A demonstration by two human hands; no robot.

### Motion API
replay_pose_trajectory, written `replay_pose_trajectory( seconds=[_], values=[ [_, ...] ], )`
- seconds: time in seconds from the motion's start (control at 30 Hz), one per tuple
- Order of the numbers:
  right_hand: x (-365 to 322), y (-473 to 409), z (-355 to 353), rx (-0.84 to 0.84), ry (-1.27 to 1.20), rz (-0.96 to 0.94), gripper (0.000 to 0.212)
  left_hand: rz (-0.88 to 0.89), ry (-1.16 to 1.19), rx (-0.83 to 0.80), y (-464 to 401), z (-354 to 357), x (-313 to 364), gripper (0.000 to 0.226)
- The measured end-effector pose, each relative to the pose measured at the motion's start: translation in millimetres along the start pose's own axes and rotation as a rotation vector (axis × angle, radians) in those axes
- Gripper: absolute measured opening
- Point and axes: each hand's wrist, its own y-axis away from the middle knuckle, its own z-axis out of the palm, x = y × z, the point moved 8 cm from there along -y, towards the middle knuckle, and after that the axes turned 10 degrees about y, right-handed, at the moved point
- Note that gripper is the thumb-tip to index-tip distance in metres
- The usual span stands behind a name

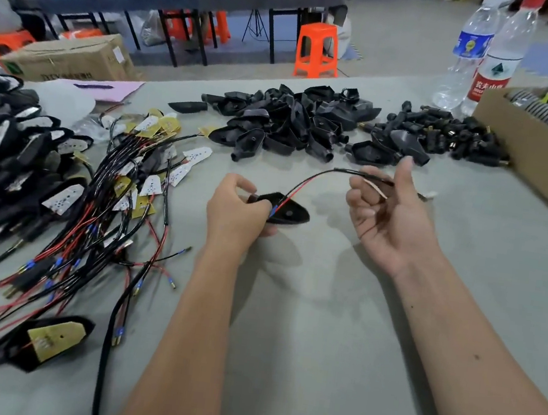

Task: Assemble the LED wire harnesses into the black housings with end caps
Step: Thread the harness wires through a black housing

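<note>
Near left on the grey bench: a black housing fitted with a yellow LED board. Mid-bench: left hand, fingers curled round a black teardrop-shaped plastic housing held just above the surface. Red and black wire harness arcing from that housing to the right hand, pinched between thumb and loosely curled fingers. Left: tangled loose harnesses. Far: heap of empty black housings, black end caps, cardboard box, two clear bottles.
</note>
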Motion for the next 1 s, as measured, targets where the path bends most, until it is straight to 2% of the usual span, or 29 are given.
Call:
replay_pose_trajectory(
  seconds=[0.07, 0.13, 0.2, 0.3, 0.37, 0.47, 0.57, 0.67, 0.77, 0.83, 0.9, 1.0],
  values=[
    [-1, 2, 2, -0.021, -0.001, -0.033, 0.020, 0.015, 0.042, 0.006, -3, 0, 1, 0.023],
    [-2, 2, 2, -0.019, 0.032, -0.074, 0.009, 0.000, 0.085, 0.010, -6, 2, 0, 0.017],
    [-2, 0, -3, 0.038, 0.150, -0.114, 0.010, -0.048, 0.183, -0.013, -7, 5, -4, 0.008],
    [-1, -2, -5, 0.100, 0.267, -0.146, 0.013, -0.091, 0.302, -0.050, -5, 11, -6, 0.012],
    [1, -2, -1, 0.068, 0.243, -0.147, 0.014, -0.091, 0.338, -0.095, -3, 16, -4, 0.016],
    [2, 0, 12, -0.043, 0.218, -0.143, 0.027, -0.073, 0.315, -0.167, 0, 26, -2, 0.022],
    [2, 3, 19, -0.062, 0.246, -0.179, 0.019, -0.042, 0.292, -0.228, 3, 34, -1, 0.026],
    [3, 5, 24, -0.115, 0.264, -0.202, 0.022, -0.009, 0.292, -0.280, 5, 39, 0, 0.026],
    [7, 5, 28, -0.164, 0.229, -0.153, 0.036, -0.003, 0.304, -0.242, 4, 39, -3, 0.024],
    [9, 3, 24, -0.130, 0.195, -0.135, 0.040, -0.011, 0.315, -0.162, 2, 33, -5, 0.022],
    [9, 1, 19, -0.083, 0.194, -0.143, 0.036, -0.014, 0.346, -0.132, 1, 30, -5, 0.023],
    [7, -1, 15, -0.035, 0.291, -0.202, 0.014, -0.022, 0.381, -0.188, 4, 34, 0, 0.026]
  ],
)
